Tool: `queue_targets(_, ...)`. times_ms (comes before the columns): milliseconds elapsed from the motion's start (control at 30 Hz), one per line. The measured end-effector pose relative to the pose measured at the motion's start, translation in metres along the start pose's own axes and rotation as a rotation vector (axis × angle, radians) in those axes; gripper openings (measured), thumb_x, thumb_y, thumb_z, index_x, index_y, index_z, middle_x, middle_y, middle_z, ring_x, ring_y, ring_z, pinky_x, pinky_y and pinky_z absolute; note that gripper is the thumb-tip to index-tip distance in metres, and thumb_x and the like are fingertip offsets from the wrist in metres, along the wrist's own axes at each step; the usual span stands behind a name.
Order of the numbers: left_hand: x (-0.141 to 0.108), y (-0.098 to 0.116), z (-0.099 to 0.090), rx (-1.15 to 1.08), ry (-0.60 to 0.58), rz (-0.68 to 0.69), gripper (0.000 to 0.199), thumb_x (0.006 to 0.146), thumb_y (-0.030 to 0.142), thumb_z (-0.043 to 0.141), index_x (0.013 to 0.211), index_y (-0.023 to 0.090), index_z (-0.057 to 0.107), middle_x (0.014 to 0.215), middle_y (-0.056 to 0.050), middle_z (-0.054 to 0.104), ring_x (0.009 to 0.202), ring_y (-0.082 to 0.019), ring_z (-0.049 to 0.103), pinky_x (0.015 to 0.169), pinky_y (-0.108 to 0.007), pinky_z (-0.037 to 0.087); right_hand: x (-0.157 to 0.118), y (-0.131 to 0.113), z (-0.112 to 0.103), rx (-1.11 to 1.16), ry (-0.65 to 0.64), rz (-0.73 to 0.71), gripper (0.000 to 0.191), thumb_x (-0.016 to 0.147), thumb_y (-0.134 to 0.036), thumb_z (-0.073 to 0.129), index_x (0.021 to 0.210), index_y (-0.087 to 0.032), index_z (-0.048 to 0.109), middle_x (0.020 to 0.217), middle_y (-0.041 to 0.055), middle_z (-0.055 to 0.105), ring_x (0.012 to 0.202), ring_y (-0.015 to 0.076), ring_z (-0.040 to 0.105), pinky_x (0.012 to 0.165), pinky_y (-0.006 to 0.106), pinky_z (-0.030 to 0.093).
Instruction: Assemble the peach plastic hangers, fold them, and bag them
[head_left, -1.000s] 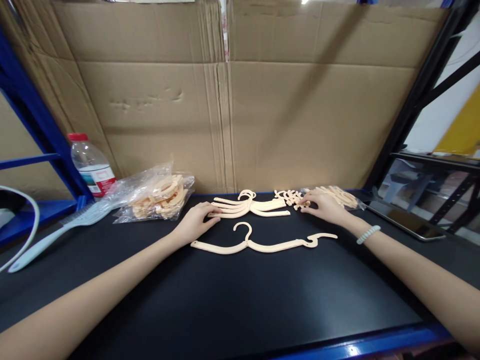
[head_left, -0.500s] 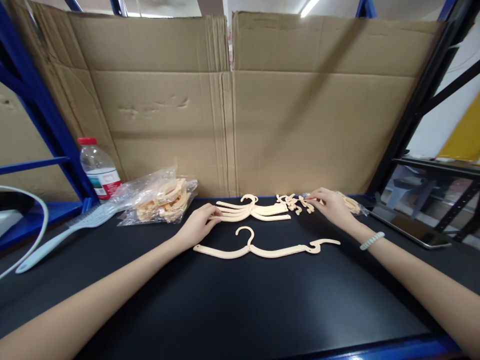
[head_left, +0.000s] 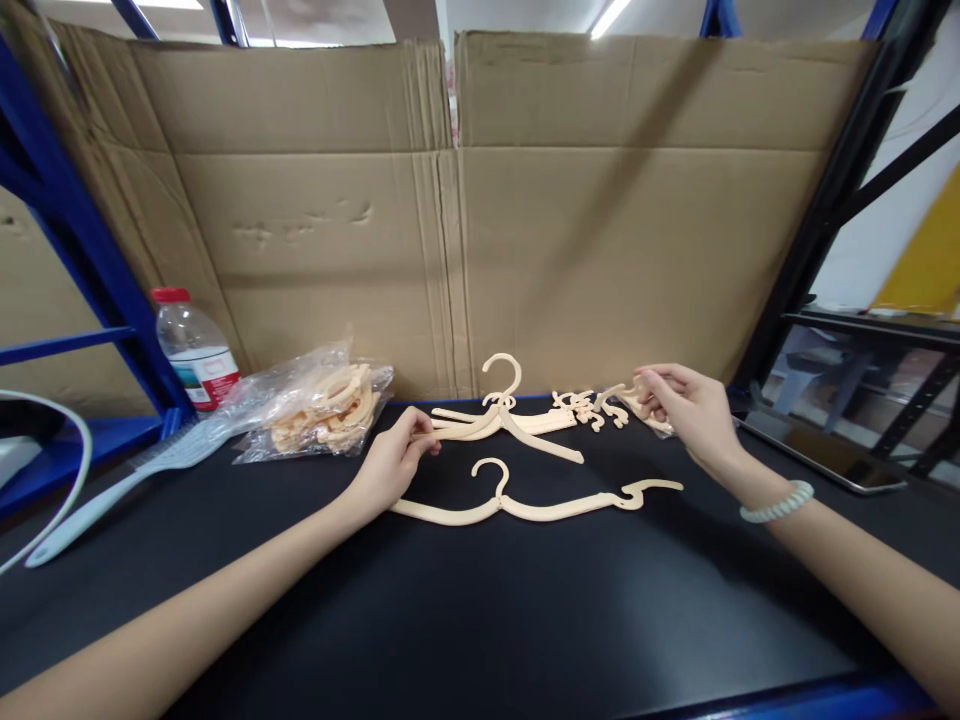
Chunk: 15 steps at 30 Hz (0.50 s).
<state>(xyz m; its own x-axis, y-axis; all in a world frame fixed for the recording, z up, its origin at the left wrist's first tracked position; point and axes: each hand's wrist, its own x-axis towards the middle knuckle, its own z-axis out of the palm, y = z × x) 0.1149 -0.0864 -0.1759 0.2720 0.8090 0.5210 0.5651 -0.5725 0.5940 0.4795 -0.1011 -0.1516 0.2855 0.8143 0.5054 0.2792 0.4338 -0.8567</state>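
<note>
My left hand pinches the left arm of a cream plastic hanger, which is tilted with its hook raised. Beneath and behind it lie other stacked hangers. My right hand is closed on a small cream hook piece, held above the right side of the table. A pile of similar small pieces lies between the stack and that hand. Closer to me, another hanger lies flat, with a hook piece at its right end.
Bagged cream parts, a light blue brush and a red-capped bottle are at the left. A dark flat device lies at the right. Cardboard stands behind the black table.
The hanger in my left hand has been lifted from the stack, its hook higher. My right hand has moved up and right from the small pieces, carrying one.
</note>
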Motion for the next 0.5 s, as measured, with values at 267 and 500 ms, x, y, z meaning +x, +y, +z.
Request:
queue_targets(267, -0.006, 0.009, 0.006, -0.022, 0.049, -0.004, 0.021, 0.083, 0.026, 0.045, 0.093, 0.019, 0.062, 0.076, -0.003, 0.067, 0.075, -0.018, 0.064, 0.073, -0.03, 0.049, -0.026, -0.003, 0.025, 0.362, -0.22, 0.429, 0.026, 0.068, -0.036, 0.076, 0.084, -0.017, 0.068, 0.087, 0.0072, 0.072, 0.079, 0.0151, 0.068, 0.063, 0.021, 0.051)
queue_targets(500, -0.008, 0.009, 0.01, -0.07, 0.06, -0.009, 0.017, 0.081, 0.027, 0.048, 0.087, 0.018, 0.062, 0.083, -0.004, 0.067, 0.076, -0.019, 0.064, 0.074, -0.031, 0.05, -0.031, -0.001, 0.028, 0.468, -0.305, 0.486, 0.031, 0.068, -0.028, 0.078, 0.094, -0.021, 0.064, 0.092, 0.0038, 0.071, 0.087, 0.0146, 0.066, 0.075, 0.025, 0.051)
